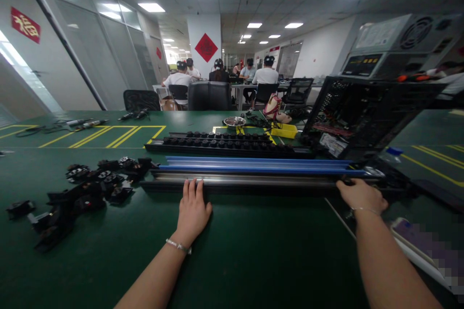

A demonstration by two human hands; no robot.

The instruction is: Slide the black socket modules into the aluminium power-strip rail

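A long dark rail with a shiny metal channel lies across the bench in front of me. My left hand rests with its fingers stretched out flat on the near edge of this rail, left of its middle. Toward the right end, my right hand has its fingers curled around a small black part, mostly hidden by the fingers. Just behind the channel runs a long blue rail. Farther back sits a black strip set with a row of round sockets.
Loose black socket parts are heaped at the left. An open computer case stands at the right. Behind the rails are a round metal dish and a yellow bin. A phone lies at the near right. People sit at tables beyond.
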